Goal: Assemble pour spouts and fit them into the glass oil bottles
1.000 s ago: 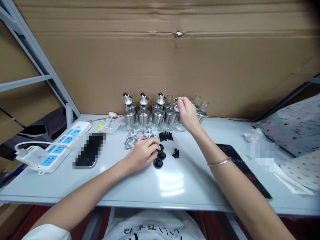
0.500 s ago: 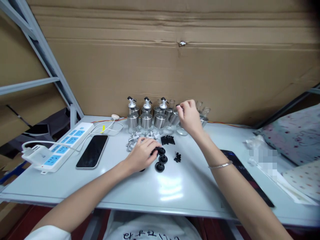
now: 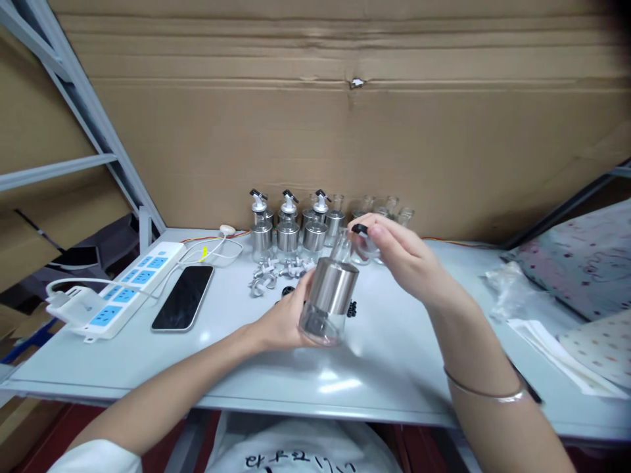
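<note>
My left hand (image 3: 288, 315) is wrapped round a glass bottle (image 3: 335, 287) with a brushed steel sleeve, held tilted above the table with its neck up and to the right. In the fingers of my right hand (image 3: 401, 253) is a small black stopper (image 3: 361, 228), close beside the bottle's mouth; whether they touch I cannot tell. Behind the left hand lie grey-white pourer tops (image 3: 263, 279) in a loose pile. A black rubber piece (image 3: 288, 290) shows by the left fingers, and tiny black parts (image 3: 351, 309) peek out right of the bottle.
Along the cardboard wall stand several steel-sleeved bottles; those at left, such as one bottle (image 3: 261, 236), wear pourers with black levers. At left are a phone (image 3: 182, 299), a power strip (image 3: 135, 279) and white cables. Plastic wrap (image 3: 513, 289) and papers (image 3: 566, 355) lie at right.
A bottle has come from the back row towards me and is in my left hand. My left hand has left the black rubber pieces. My right hand has moved nearer with a black stopper.
</note>
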The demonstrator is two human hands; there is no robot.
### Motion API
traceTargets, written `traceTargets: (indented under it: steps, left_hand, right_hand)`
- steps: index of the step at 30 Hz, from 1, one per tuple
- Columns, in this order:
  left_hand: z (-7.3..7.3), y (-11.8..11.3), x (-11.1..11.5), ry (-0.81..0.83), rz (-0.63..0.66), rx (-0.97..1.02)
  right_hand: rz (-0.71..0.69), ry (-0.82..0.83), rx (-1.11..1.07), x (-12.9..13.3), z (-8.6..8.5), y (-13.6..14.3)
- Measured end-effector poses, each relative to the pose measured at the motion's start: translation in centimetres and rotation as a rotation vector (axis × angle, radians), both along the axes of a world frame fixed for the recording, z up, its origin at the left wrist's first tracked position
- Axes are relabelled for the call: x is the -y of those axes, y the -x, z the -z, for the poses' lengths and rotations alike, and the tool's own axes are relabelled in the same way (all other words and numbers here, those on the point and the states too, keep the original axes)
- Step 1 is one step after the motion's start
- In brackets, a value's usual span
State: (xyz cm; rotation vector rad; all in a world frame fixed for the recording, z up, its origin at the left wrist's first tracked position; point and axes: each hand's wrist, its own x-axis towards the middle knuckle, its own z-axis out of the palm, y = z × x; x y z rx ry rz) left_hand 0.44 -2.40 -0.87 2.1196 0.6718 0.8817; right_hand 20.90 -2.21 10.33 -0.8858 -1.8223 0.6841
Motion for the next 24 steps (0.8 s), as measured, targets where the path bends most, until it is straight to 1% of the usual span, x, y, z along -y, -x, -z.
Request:
traceTargets:
  steps: [3, 5, 9, 12, 15, 20, 22, 24]
  left_hand:
    - [-0.1, -0.4, 0.8, 0.045, 0.071, -0.028]
    - [0.1, -0.6, 1.0, 0.008, 0.092, -0.027]
    - [1.1, -0.5, 0.7, -0.228, 0.104, -0.012]
    - [1.3, -0.3, 0.5, -0.358, 0.093, -0.093]
    - [1.0, -0.2, 0.6, -0.405, 0.105, -0.137]
    - [0.8, -0.2, 0.7, -0.42, 0.104, -0.113]
    - [0.9, -0.2, 0.7, -0.431, 0.088, -0.111]
    - [1.0, -0.2, 0.7, -0.431, 0.072, -0.131]
  right_hand:
    - [-0.094, 0.13, -0.108, -0.2, 1.1, 0.3]
    - [-0.115, 0.186, -0.161, -0.4, 1.6, 0.3]
    - [-0.154, 0.277, -0.263, -0.6, 2.3, 0.2]
    - [-0.185, 0.329, -0.318, -0.8, 2.8, 0.2]
    - [-0.19, 0.358, -0.345, -0.8, 3.3, 0.2]
    - [-0.213, 0.402, -0.415, -0.7, 3.3, 0.3]
    - [-0.209, 0.381, -0.423, -0.7, 3.0, 0.4]
    - [-0.155, 0.311, -0.443, -0.8, 2.8, 0.6]
